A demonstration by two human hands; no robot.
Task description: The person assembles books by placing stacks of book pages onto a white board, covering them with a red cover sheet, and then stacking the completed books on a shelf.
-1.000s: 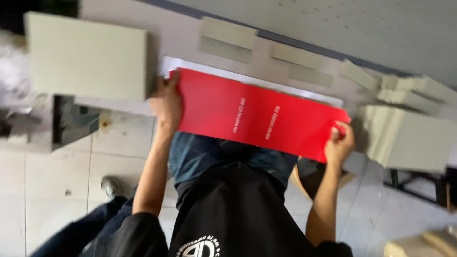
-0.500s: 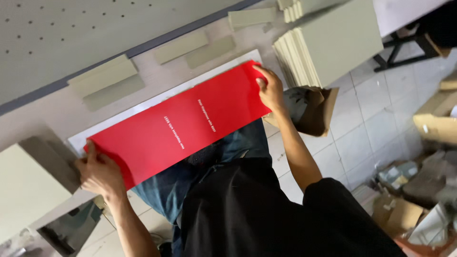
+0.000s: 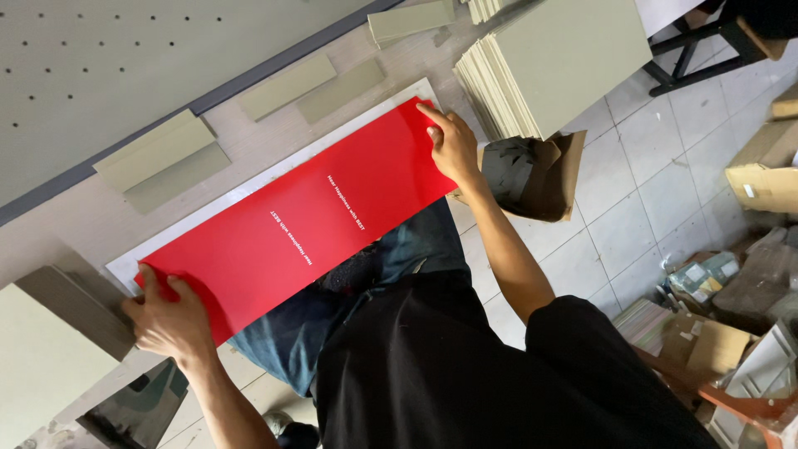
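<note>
A long red sheet (image 3: 307, 216) with small white print lies slanted across the table edge, over a white sheet (image 3: 274, 176) whose rim shows along its far side. My left hand (image 3: 166, 320) grips the red sheet's lower left end, fingers on top. My right hand (image 3: 453, 145) holds its upper right end, fingertips at the corner. The sheet partly overhangs my lap and jeans.
Several grey board strips (image 3: 312, 83) lie on the table (image 3: 83, 220) beyond the sheet. A tall stack of grey boards (image 3: 557, 58) stands at the right, another (image 3: 41, 357) at the lower left. A brown bag (image 3: 532, 175) and cardboard boxes (image 3: 765, 179) sit on the tiled floor.
The view has swung round, so the sheet now slants the other way. Both hands still hold its ends, and it sits a little further onto the white sheet.
</note>
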